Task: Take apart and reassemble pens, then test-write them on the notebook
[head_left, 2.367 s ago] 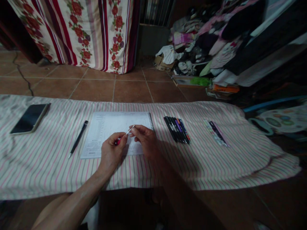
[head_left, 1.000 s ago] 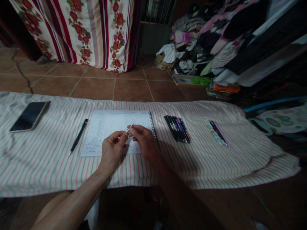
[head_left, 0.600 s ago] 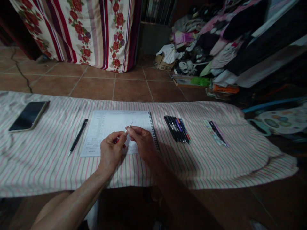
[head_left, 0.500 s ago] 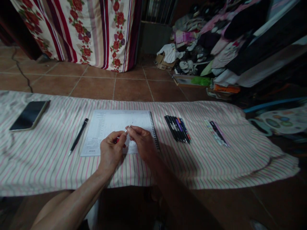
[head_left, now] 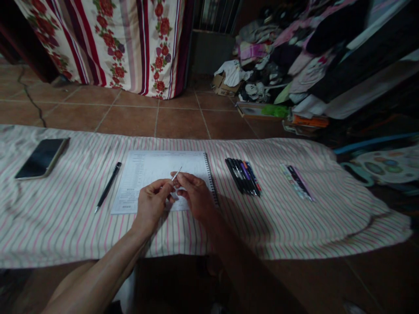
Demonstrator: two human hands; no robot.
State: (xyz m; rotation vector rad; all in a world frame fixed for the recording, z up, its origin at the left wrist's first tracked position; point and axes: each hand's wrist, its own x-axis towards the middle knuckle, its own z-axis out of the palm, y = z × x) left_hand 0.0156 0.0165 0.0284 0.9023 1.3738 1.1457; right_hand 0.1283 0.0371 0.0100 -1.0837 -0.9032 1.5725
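From the head view: pinching a thin white pen refill (head_left: 176,174) between the curled fingertips of the left hand (head_left: 152,205) and the right hand (head_left: 195,197), both closed narrowly on it, its tip pointing up and away. Holding it just above the lower part of an open spiral notebook (head_left: 147,168) on a striped cloth (head_left: 294,218). Lying just left of the notebook, a black pen (head_left: 108,186); further left, a dark phone (head_left: 41,158); resting right of the spiral, a row of pens (head_left: 242,175).

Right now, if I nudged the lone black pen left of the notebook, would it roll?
The black pen looks slim and round, so it may roll sideways; the soft striped cloth should slow it. It seems rigid and light, likely easy to lift.
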